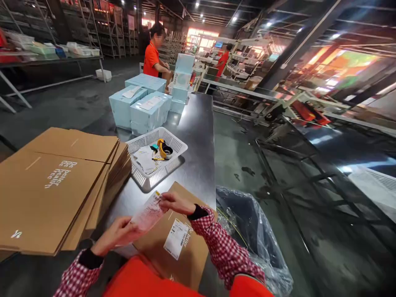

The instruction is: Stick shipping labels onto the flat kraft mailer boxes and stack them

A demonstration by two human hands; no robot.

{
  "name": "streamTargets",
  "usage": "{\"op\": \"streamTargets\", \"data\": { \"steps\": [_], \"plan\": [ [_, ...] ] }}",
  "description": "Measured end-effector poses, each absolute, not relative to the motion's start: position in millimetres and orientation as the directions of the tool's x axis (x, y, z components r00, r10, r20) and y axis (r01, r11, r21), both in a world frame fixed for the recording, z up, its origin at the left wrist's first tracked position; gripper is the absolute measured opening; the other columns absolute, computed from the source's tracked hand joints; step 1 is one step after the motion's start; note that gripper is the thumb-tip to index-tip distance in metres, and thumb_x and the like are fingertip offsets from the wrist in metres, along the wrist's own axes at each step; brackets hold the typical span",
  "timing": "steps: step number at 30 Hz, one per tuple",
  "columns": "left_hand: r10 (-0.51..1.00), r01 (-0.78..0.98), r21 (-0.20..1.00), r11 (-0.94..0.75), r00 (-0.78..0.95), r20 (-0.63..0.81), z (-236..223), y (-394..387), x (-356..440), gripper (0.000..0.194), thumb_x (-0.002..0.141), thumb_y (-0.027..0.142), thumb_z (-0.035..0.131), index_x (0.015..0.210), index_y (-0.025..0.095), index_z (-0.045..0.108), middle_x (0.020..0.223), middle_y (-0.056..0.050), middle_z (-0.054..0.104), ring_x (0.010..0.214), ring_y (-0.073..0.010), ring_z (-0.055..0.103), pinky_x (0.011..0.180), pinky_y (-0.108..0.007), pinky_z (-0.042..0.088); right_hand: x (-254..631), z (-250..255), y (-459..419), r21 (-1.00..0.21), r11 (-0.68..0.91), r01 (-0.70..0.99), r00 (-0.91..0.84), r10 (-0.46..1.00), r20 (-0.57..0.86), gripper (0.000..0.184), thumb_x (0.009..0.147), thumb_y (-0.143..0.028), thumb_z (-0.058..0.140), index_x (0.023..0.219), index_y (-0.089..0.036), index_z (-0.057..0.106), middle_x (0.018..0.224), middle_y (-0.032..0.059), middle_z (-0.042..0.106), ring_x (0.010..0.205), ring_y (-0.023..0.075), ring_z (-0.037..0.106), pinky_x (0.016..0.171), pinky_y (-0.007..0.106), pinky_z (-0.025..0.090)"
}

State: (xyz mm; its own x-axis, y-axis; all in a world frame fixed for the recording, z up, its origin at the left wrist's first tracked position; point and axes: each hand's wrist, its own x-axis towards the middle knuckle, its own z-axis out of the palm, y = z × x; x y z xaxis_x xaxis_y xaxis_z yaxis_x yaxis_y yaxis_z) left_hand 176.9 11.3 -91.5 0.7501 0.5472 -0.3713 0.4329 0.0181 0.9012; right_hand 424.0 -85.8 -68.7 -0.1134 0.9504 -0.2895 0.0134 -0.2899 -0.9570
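Note:
Between my two hands is a white printed paper slip (149, 213) with a barcode and a yellow mark at its top corner. My left hand (119, 234) pinches its lower left end. At the upper right end, my right hand (177, 203) grips the slip between thumb and fingers. Under the slip lies a brown cardboard box (193, 264) at the near end of the metal table, close to my body. A white shipping label (177, 239) is stuck on its top, beside white lettering.
Flattened cartons (46, 198) are stacked at left. A white plastic basket (148, 181) holds papers and a tape dispenser (162, 148). Light blue boxes (151, 111) stand farther along the metal table (201, 136). A plastic-lined bin (262, 231) is at right. Two people in orange work beyond.

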Motion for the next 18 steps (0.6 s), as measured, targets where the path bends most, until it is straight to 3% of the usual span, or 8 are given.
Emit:
{"op": "streamTargets", "data": {
  "steps": [3,7,12,18],
  "plan": [
    [0.525,0.409,0.909,0.077,0.758,-0.386,-102,8,171,0.046,0.076,0.057,0.054,0.061,0.013,0.057,0.057,0.002,0.047,0.056,-0.0121,0.041,0.052,-0.023,0.03,432,-65,-69,-0.953,-0.302,0.014,-0.102,0.948,-0.302,0.043,0.069,-0.056,0.067,0.076,-0.015,0.055,0.067,-0.0025,0.054,0.06,0.0104,0.055,0.061,0.026,0.048],
    [0.576,0.38,0.916,0.129,0.723,-0.381,-106,5,163,0.045,0.08,0.058,0.05,0.072,0.014,0.058,0.064,0.002,0.048,0.061,-0.0129,0.043,0.055,-0.023,0.033,428,-78,-50,-0.945,-0.328,-0.004,-0.127,0.937,-0.325,0.04,0.068,-0.052,0.069,0.077,-0.015,0.055,0.067,-0.0029,0.055,0.058,0.0102,0.055,0.057,0.025,0.046],
    [0.7,0.408,0.891,0.198,0.578,-0.42,-119,2,149,0.052,0.076,0.066,0.049,0.06,0.016,0.052,0.055,0.002,0.042,0.053,-0.0131,0.038,0.048,-0.025,0.03,419,-98,-31,-0.932,-0.362,-0.036,-0.131,0.926,-0.355,0.04,0.063,-0.05,0.073,0.07,-0.014,0.057,0.059,-0.0042,0.053,0.054,0.0078,0.05,0.054,0.023,0.042],
    [0.809,0.461,0.856,0.234,0.395,-0.435,-120,-2,143,0.054,0.072,0.069,0.053,0.063,0.016,0.06,0.059,-0.001,0.054,0.06,-0.0171,0.052,0.054,-0.026,0.042,410,-94,-4,-0.949,-0.314,-0.043,-0.174,0.937,-0.302,0.039,0.064,-0.05,0.072,0.068,-0.013,0.06,0.055,-0.0054,0.049,0.048,0.006,0.043,0.045,0.02,0.037]
  ]
}}
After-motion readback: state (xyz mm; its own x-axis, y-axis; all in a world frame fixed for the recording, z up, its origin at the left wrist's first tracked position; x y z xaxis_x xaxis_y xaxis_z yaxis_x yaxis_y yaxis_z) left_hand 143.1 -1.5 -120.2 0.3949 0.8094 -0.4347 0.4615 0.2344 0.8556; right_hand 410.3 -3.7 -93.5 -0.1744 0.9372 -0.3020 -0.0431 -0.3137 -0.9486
